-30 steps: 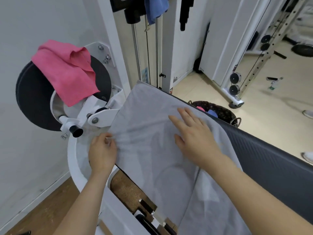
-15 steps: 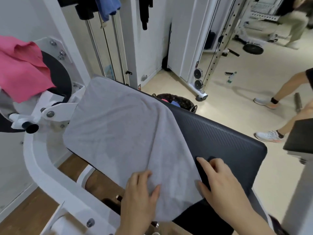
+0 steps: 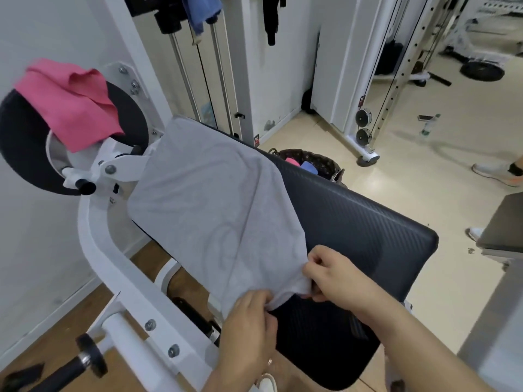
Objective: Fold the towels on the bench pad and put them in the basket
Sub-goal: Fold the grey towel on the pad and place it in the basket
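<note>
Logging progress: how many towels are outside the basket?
3: grey towel on the bench pad, pink towel on the black disc, blue towel hanging from the machine; others may be hidden.

A grey towel (image 3: pixel 203 210) drapes the black bench pad (image 3: pixel 368 236) — dark basket (image 3: pixel 324 162) just beyond.

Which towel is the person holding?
The grey towel, pinched by the left hand and right hand; the pink towel drapes the round pad, untouched.
</note>
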Tool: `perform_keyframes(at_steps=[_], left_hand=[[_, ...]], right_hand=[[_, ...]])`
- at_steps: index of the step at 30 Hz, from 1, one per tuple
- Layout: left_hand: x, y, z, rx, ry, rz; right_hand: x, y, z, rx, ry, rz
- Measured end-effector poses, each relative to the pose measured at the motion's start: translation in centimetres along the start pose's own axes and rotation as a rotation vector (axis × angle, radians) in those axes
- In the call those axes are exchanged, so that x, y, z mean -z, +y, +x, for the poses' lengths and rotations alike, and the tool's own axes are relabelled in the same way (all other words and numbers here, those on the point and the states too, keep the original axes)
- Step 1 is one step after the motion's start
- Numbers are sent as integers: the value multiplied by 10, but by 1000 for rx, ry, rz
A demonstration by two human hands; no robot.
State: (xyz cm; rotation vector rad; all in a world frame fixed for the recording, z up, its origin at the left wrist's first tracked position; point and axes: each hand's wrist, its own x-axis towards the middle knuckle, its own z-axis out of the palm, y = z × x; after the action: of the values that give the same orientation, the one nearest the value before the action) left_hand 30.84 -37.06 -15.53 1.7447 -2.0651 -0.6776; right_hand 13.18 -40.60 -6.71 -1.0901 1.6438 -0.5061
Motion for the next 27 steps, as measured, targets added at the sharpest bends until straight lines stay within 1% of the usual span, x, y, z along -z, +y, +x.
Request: perform_keyframes(at_steps=[2, 5, 7, 9, 11, 13, 16, 18, 19, 20, 21, 24, 25, 27], left_hand=[[8, 8, 0, 58, 20, -150], [25, 31, 0, 31, 95, -384], [33, 50, 1, -8, 120, -445], [37, 63, 1, -23, 102, -462], [36, 72, 1, -43, 82, -443], [32, 77, 0, -86, 73, -378], [23, 75, -6, -105, 47, -328], [15, 69, -9, -126, 30, -253], [10, 65, -11, -138, 15, -212], [4, 60, -12, -154, -10, -185], [-2, 54, -14, -167, -42, -170], [-13, 44, -20, -154, -128, -139], [-15, 42, -23, -153, -154, -124], [-17, 39, -26, -147, -191, -105]], right_hand=[[5, -9, -3, -76, -124, 260], [17, -22, -4, -116, -211, 582], [27, -30, -1, -78, -186, 771], [39, -35, 4, 12, -100, 840], [54, -41, 5, 117, -17, 808], [70, -48, -1, 269, 110, 679], [90, -49, -14, 547, 452, 191], [96, -42, -19, 643, 605, -56], [98, -35, -20, 648, 636, -115], [100, -27, -18, 609, 637, -119], [102, -19, -16, 533, 610, -69], [109, 0, -10, 286, 459, 131], [111, 5, -8, 242, 417, 145], [115, 9, -4, 215, 374, 107]])
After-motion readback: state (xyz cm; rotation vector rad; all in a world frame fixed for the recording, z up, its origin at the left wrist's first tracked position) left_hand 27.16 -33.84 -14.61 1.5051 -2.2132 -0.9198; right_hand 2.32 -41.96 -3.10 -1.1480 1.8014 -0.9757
